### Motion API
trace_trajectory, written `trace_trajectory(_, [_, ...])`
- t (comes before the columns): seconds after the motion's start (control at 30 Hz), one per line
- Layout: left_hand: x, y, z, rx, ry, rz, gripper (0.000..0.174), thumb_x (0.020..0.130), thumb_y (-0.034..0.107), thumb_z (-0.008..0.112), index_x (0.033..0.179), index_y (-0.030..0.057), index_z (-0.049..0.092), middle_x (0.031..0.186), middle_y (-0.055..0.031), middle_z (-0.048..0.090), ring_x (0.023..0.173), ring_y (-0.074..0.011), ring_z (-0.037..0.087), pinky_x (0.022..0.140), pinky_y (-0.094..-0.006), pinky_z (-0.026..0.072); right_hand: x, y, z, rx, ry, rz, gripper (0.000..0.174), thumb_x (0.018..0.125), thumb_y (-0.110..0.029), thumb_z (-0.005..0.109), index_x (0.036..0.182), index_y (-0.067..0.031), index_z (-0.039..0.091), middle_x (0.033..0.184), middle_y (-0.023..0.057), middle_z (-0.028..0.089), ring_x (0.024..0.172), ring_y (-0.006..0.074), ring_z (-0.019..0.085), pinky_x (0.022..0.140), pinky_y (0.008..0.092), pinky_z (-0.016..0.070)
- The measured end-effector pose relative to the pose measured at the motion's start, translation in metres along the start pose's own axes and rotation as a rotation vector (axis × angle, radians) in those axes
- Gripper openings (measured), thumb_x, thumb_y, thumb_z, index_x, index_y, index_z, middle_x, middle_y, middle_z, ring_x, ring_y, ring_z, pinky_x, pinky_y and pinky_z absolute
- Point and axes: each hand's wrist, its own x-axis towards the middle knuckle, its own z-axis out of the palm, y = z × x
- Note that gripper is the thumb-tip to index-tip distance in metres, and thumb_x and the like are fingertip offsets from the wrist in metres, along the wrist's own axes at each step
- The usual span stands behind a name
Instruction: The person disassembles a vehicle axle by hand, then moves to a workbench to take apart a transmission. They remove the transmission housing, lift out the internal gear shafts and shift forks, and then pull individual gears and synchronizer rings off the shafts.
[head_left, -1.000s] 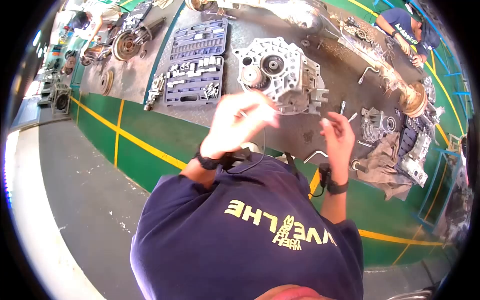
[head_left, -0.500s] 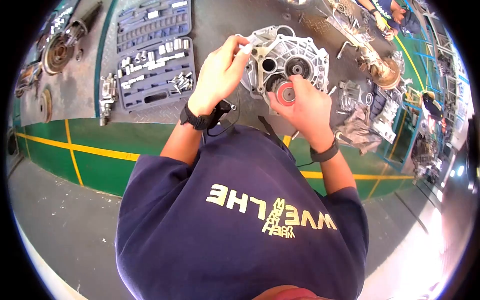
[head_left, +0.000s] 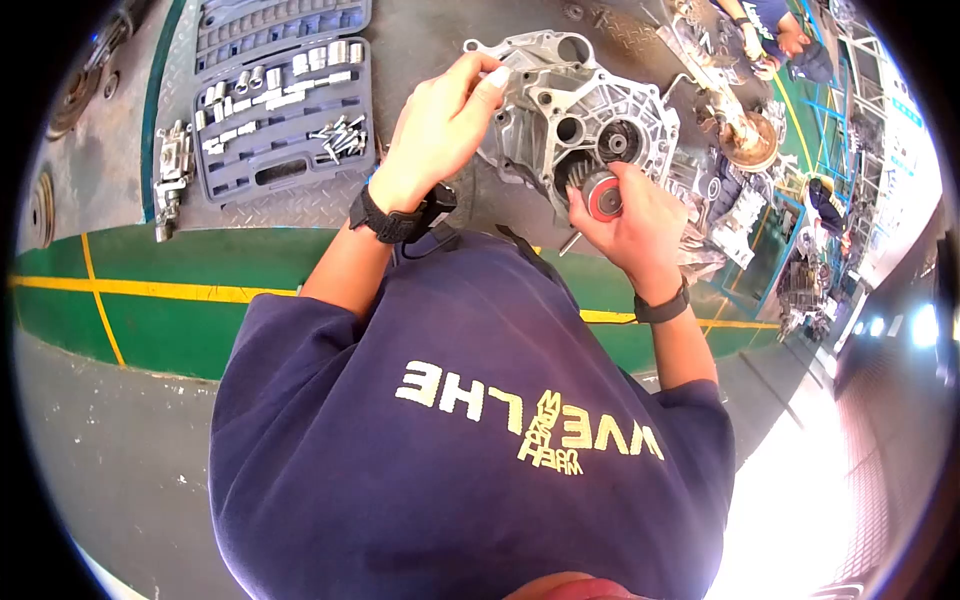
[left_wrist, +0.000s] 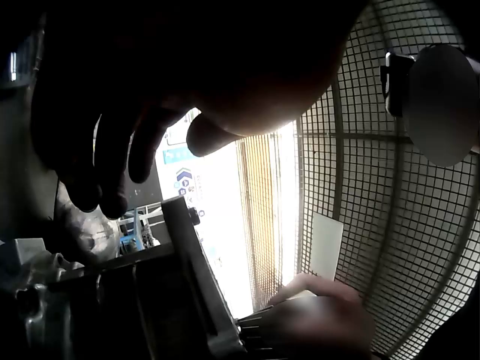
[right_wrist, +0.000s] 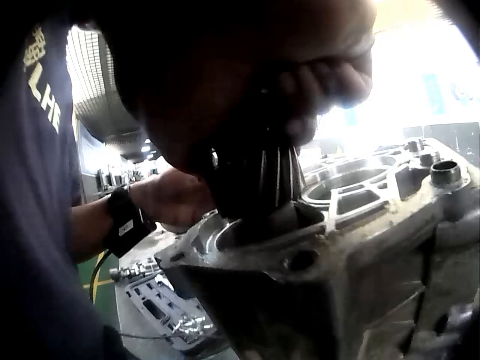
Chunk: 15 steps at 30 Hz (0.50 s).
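Note:
A cast-metal gearbox housing [head_left: 620, 98] stands on the bench, its ribbed face with round openings turned up. My right hand [head_left: 645, 228] grips the end of a gear shaft with a red-ringed bearing [head_left: 604, 198], thumb and fingers around it. In the right wrist view the slanted teeth of the gear [right_wrist: 283, 176] show right over an opening in the housing's face. My left hand [head_left: 440, 125] is at the housing's left flange, fingertips at its edge. From the left wrist, its fingers [left_wrist: 112, 165] hang relaxed over the housing, thumb apart.
Left of the housing lies an open socket set case [head_left: 285, 120] with loose bits. A metal part [head_left: 173, 180] lies by the bench's left edge. At the right are an axle with a drum [head_left: 748, 140] and more castings [head_left: 740, 225]. Another person [head_left: 775, 40] works at the far right.
My right hand came from beside the housing and took hold of the gear shaft's bearing end. My left hand moved from before the housing to its left flange. The head view swung right.

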Motion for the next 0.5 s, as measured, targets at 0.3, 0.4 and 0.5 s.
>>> trace_trajectory(0.3, [0.001, 0.0, 0.008, -0.083, -0.015, 0.022, 0.036, 0.105, 0.034, 0.049, 0.119, 0.0034, 0.062, 0.09, -0.0086, 0.07, 0.078, -0.0153, 0.063, 0.074, -0.0311, 0.0506, -0.004, 0.007, 0.005, -0.042, 0.127, -0.103, 0.048, 0.068, -0.037, 0.085, 0.097, -0.0039, 0.067, 0.076, 0.0045, 0.066, 0.056, 0.0215, 0.061, 0.053, 0.0331, 0.0497])
trace_trajectory(0.4, [0.012, -0.003, 0.011, -0.074, -0.018, -0.015, 0.038, 0.104, 0.035, 0.049, 0.122, 0.0029, 0.061, 0.088, -0.0089, 0.07, 0.078, -0.0155, 0.062, 0.074, -0.0321, 0.0509, -0.001, 0.008, 0.002, 0.019, 0.087, -0.083, 0.048, 0.072, -0.037, 0.084, 0.103, -0.0049, 0.067, 0.081, 0.005, 0.067, 0.059, 0.0212, 0.063, 0.054, 0.0313, 0.0509])
trace_trajectory(0.5, [0.018, 0.003, 0.025, 0.012, -0.117, -0.033, 0.046, 0.102, 0.042, 0.049, 0.119, 0.0012, 0.061, 0.095, -0.0223, 0.072, 0.092, -0.039, 0.07, 0.08, -0.0431, 0.0525, -0.008, 0.009, -0.019, 0.226, -0.007, 0.134, 0.051, 0.075, -0.037, 0.084, 0.111, -0.0058, 0.066, 0.085, 0.0056, 0.068, 0.061, 0.0179, 0.065, 0.056, 0.0287, 0.0513])
